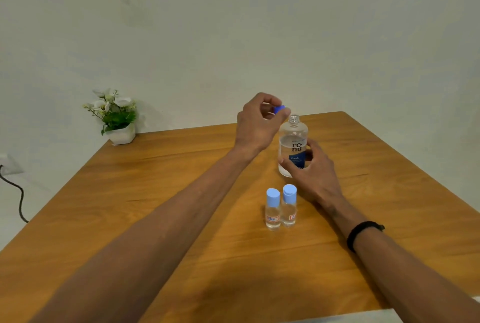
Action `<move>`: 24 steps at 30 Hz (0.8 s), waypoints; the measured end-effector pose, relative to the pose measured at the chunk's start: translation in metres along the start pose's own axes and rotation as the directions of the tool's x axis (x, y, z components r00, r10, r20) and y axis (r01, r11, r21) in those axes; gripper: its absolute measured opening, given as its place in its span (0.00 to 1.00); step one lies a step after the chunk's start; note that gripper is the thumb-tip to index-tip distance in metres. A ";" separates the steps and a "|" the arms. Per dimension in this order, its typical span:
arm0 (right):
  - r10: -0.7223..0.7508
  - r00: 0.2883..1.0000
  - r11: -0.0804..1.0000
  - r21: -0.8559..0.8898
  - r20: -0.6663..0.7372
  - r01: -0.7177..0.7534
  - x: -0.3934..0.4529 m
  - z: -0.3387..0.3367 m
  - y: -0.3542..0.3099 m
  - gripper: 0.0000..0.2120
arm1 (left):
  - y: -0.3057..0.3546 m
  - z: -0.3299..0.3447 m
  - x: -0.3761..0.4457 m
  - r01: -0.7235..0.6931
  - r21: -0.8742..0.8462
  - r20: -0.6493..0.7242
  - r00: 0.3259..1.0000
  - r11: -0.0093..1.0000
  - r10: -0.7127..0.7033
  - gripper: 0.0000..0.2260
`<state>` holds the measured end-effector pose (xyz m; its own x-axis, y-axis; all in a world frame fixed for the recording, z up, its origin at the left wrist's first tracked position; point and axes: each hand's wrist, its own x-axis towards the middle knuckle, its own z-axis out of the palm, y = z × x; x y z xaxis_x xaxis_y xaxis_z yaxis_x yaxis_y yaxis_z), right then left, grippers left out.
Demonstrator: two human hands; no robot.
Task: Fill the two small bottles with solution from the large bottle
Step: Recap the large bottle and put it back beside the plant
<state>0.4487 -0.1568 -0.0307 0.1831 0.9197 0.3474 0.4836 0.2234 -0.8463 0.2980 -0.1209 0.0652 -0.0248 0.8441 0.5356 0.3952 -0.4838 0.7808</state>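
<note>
The large clear bottle with a blue and white label stands upright on the wooden table, its threaded neck uncovered. My right hand grips its lower body from the right. My left hand is raised just left of the neck and pinches the blue cap in its fingertips, off the bottle. Two small clear bottles, the left one and the right one, stand side by side nearer to me, both with light blue caps on.
A small white pot with white flowers sits at the table's far left corner against the wall. A wall socket with a black cable is at the left, beyond the table's edge. A black band is on my right wrist.
</note>
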 end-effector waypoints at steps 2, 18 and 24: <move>-0.009 1.000 1.000 0.009 -0.004 0.009 0.000 0.000 0.001 0.35 | 0.005 0.012 0.000 -0.041 -0.020 -0.001 0.999 0.999 0.041 0.10; -0.018 1.000 1.000 0.005 -0.011 0.018 0.005 0.004 0.007 0.34 | -0.014 0.020 -0.005 -0.160 0.064 0.058 0.986 0.985 0.156 0.05; -0.017 1.000 1.000 0.003 0.001 0.017 0.006 0.005 0.007 0.36 | -0.012 0.016 -0.002 -0.244 0.112 0.116 0.966 0.963 0.231 0.05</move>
<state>0.4492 -0.1481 -0.0367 0.1744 0.9160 0.3612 0.4844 0.2395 -0.8414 0.3082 -0.1130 0.0502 0.1738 0.7307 0.6602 0.4898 -0.6458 0.5857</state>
